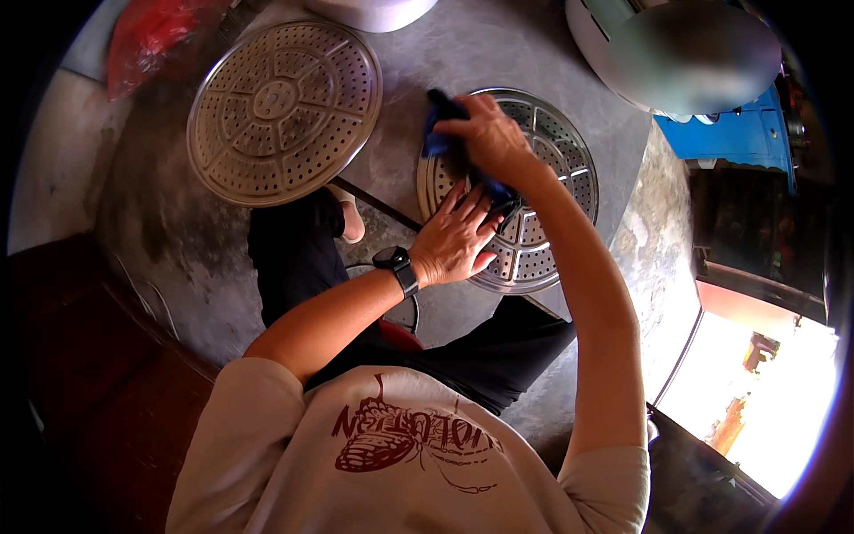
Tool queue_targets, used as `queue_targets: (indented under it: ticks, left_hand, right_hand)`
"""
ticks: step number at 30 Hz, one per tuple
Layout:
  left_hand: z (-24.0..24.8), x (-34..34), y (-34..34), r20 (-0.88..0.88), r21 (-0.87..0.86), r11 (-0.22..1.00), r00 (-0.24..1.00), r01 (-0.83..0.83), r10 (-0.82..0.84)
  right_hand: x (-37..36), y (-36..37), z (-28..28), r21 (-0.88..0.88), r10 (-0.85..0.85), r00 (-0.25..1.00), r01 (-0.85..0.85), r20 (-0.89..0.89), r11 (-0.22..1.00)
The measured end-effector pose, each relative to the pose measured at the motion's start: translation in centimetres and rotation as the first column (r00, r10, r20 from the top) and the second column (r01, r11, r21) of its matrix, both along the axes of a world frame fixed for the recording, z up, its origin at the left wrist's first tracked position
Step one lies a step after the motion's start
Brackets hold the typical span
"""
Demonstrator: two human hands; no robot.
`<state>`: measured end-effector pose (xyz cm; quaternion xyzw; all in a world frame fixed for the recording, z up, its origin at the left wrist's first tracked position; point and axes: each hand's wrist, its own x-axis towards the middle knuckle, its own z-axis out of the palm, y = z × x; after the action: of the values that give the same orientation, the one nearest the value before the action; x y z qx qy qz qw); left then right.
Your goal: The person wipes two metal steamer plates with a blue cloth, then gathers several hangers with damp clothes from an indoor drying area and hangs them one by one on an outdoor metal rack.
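Note:
A round perforated metal steamer rack (532,258) lies in front of me on the grey tabletop. My right hand (491,138) grips a dark blue cloth (436,125) over the rack's far left part, slightly smeared by motion. Part of the cloth bunches down between my two hands. Flat against the near left side of the rack rests my left hand (454,238), its fingers spread and their tips by the cloth's lower end. A black watch (394,267) is on my left wrist. Another perforated steamer rack (277,98) sits at the left, apart from both hands.
Beyond the racks, a white basin (374,11) stands at the table's far edge. A red plastic bag (151,44) is at the far left. Toward the far right are a large pale pot (592,44) and a blue surface (729,141). Below the table, a foot (350,218) shows.

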<state>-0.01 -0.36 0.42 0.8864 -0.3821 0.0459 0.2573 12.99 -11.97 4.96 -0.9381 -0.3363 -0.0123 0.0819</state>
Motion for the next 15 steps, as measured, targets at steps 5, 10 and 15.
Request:
queue_targets:
  ticks: [5, 10, 15]
  left_hand:
    - [0.0, -0.1, 0.0, 0.01, -0.007, 1.0, 1.0, -0.013, 0.013]
    - [0.0, -0.1, -0.1, -0.005, -0.005, 1.0, 1.0, -0.013, 0.013]
    - [0.2, -0.1, -0.1, 0.003, -0.001, 1.0, 1.0, -0.006, 0.006]
  right_hand:
    - [3.3, -4.1, -0.2, 0.022, -0.382, 0.924, 0.382, -0.02, 0.924]
    - [3.5, -10.7, -1.0, 0.006, -0.675, 0.738, 0.675, 0.0, 0.738]
    - [0.1, -15.6, -2.1, -0.001, -0.899, 0.439, 0.899, 0.009, 0.439]
